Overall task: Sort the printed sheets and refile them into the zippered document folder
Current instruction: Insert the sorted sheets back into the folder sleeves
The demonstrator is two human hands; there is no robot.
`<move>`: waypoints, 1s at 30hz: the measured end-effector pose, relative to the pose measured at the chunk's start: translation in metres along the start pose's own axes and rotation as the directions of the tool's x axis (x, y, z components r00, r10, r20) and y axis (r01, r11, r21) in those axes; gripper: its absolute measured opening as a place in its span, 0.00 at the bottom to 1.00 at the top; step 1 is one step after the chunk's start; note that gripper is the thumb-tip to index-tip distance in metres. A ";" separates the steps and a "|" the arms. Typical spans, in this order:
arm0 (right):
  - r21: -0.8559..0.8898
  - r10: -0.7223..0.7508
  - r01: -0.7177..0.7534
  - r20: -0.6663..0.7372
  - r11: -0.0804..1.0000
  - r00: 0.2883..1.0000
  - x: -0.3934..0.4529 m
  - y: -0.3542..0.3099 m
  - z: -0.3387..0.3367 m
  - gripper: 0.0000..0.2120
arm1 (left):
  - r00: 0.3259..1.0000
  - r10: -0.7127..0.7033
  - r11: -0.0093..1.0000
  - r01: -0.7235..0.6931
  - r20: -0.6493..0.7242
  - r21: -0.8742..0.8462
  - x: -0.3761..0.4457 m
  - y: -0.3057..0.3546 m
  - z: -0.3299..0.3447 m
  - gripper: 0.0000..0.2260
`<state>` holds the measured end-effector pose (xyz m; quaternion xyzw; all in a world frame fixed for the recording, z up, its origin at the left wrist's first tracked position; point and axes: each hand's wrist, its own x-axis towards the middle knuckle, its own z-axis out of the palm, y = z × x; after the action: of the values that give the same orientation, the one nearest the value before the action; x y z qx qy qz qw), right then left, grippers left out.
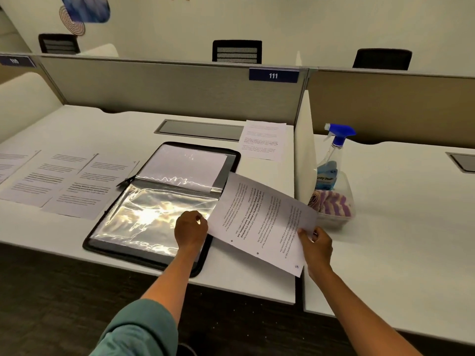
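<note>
The right hand (317,244) pinches the printed sheet (262,219) above the desk (77,124), while the left hand (190,228) pinches a sleeve of the open folder (164,201), probably to open it for the sheet.

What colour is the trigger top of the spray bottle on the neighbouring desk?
Bright blue, seen in the head view: the spray bottle has a blue trigger top on a clear body.

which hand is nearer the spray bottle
Right. The right hand pinches the sheet's corner just below and left of the spray bottle; the left hand rests on the open folder, farther left.
</note>
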<state>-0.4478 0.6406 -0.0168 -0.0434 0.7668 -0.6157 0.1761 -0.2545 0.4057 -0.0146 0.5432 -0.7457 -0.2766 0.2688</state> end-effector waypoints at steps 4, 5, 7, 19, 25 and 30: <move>0.066 0.068 -0.075 0.093 0.995 0.993 -0.012 0.012 0.001 0.06 | 1.000 -0.017 0.999 0.016 0.022 0.027 -0.001 -0.003 0.001 0.04; 0.074 0.083 -0.092 0.119 0.993 0.989 -0.015 0.015 0.000 0.05 | 0.999 -0.021 0.999 0.020 0.026 0.038 -0.002 -0.005 0.002 0.04; 0.087 0.101 -0.117 0.164 0.989 0.981 -0.021 0.020 -0.001 0.05 | 0.999 -0.021 0.998 0.019 0.030 0.064 -0.004 -0.007 0.003 0.04; 0.072 0.120 -0.165 0.419 0.984 0.900 -0.040 0.028 -0.012 0.16 | 0.990 0.092 0.936 -0.121 0.104 0.329 -0.005 -0.014 0.010 0.07; -0.040 0.077 -0.066 0.438 0.997 0.896 -0.035 0.030 -0.011 0.19 | 0.983 0.098 0.917 -0.150 0.154 0.369 -0.007 -0.012 0.010 0.07; -0.251 -0.124 0.183 0.234 0.951 0.964 -0.028 0.025 -0.005 0.42 | 0.978 0.101 0.900 -0.168 0.184 0.401 -0.010 -0.014 0.012 0.06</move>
<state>-0.4196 0.6590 -0.0335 -0.1932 0.8143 -0.5087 0.2019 -0.2504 0.4129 -0.0338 0.5111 -0.8422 -0.1351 0.1058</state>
